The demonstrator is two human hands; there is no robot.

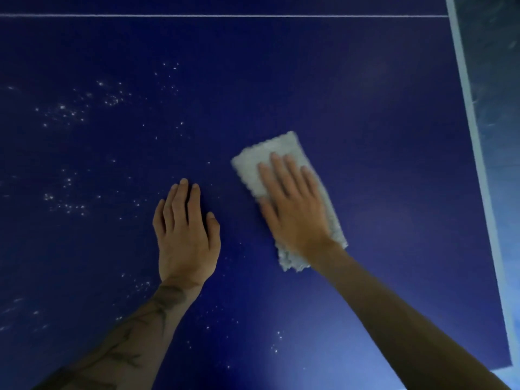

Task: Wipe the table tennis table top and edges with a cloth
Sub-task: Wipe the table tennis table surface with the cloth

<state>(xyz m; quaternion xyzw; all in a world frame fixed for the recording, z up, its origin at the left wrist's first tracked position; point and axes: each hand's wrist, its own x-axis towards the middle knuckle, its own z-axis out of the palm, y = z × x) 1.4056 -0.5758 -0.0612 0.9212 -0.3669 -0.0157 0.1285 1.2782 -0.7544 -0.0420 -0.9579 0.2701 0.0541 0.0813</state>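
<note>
From the head view, a dark blue table (365, 94) fills nearly the whole frame, with a thin white line (225, 15) running across its far part and a pale edge stripe (475, 142) slanting down the right side. Beyond that stripe lies a dark, mottled floor (498, 66). A folded pale cloth (250, 167) lies flat on the table right of centre, its long side angled from upper left to lower right, its borders slightly blurred. The right hand (292, 204) lies palm down on top of the cloth, fingers straight and a little spread, pressing it against the surface; the cloth shows past the fingertips, along the thumb side and behind the wrist. The left hand (185, 232) rests flat on the bare table just left of the cloth, apart from it, fingers straight and close together, holding nothing. Its forearm carries dark tattoo marks. Small white specks (67, 111) are scattered over the left half of the table, in clusters above and beside the left hand, with a few more near the lower middle.
</note>
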